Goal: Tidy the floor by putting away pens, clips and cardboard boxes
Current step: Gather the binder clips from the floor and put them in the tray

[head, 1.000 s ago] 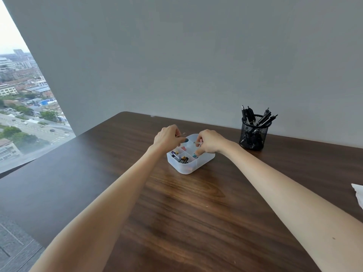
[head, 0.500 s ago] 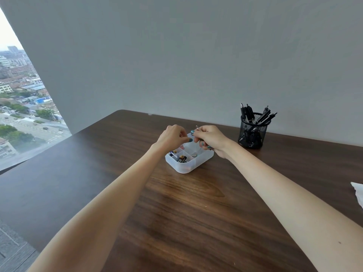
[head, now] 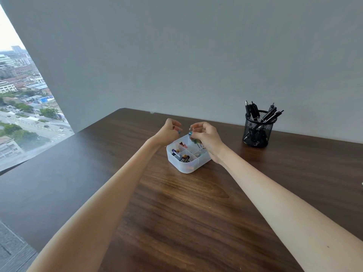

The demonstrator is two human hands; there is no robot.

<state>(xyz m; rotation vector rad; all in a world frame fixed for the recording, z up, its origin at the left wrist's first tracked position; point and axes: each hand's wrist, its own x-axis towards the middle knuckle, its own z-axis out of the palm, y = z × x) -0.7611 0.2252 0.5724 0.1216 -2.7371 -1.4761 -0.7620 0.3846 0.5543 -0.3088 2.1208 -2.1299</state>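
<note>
A translucent white divided tray (head: pixel 184 167) sits mid-desk, with batteries (head: pixel 181 155) in its near compartments and a pink binder clip (head: pixel 183 144) further in. My right hand (head: pixel 206 137) hovers over the tray's far right side, its fingers pinching teal binder clips (head: pixel 194 139) that hang down. My left hand (head: pixel 169 131) is just above the tray's left corner, fingers curled round small clips, a pink and teal bit showing at the fingertips. A black mesh pen holder (head: pixel 257 130) full of black pens stands to the right by the wall.
The dark wooden desk (head: pixel 176 213) stretches toward me, its left edge running beside a floor-length window (head: pixel 23 114). A grey wall (head: pixel 196 55) closes off the desk's far side. A sliver of white paper (head: pixel 362 183) shows at the right edge.
Both hands have drawn slightly apart over the tray. The right hand now dangles teal clips above the far right compartment, and the view has tilted slightly.
</note>
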